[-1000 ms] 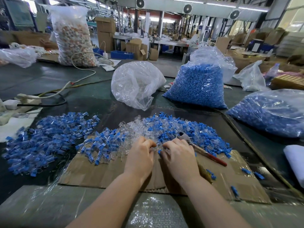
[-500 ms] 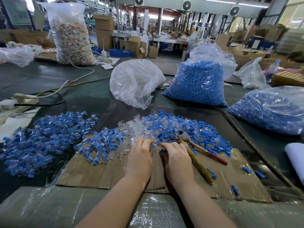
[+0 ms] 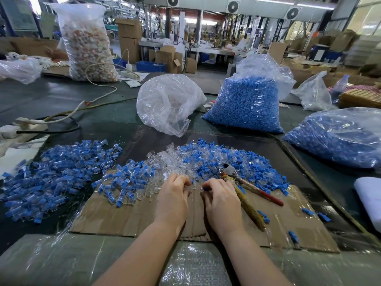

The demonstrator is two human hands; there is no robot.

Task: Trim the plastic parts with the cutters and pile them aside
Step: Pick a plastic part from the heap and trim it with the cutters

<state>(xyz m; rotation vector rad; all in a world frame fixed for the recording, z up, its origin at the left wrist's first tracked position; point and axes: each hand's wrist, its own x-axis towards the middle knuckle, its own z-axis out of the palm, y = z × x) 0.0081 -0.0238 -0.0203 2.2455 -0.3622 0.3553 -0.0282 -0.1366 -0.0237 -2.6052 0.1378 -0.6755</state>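
Head view: looking down on a cardboard sheet [image 3: 127, 217] laid over the dark bench. Left hand [image 3: 174, 195] resting knuckles-up at the near edge of the mixed heap of clear and blue plastic parts [image 3: 185, 162], fingers curled down among clear pieces; pinching one or merely raking, cannot tell. Right hand [image 3: 220, 196] just beside it, fingers curled, pinching a small blue part [image 3: 205, 189] at the fingertips. Cutters [image 3: 243, 185] lying untouched immediately right of the right hand, jaws pointing away into the heap, handles splayed back toward the body and rightward, one yellowish, one red. Long axis running near-to-far, roughly parallel to the right forearm. Right hand clearly nearer the tool; judging a short sideways reach onto the handles. Trimmed pile [image 3: 51, 172] sitting well apart to the left, nearer the left hand.
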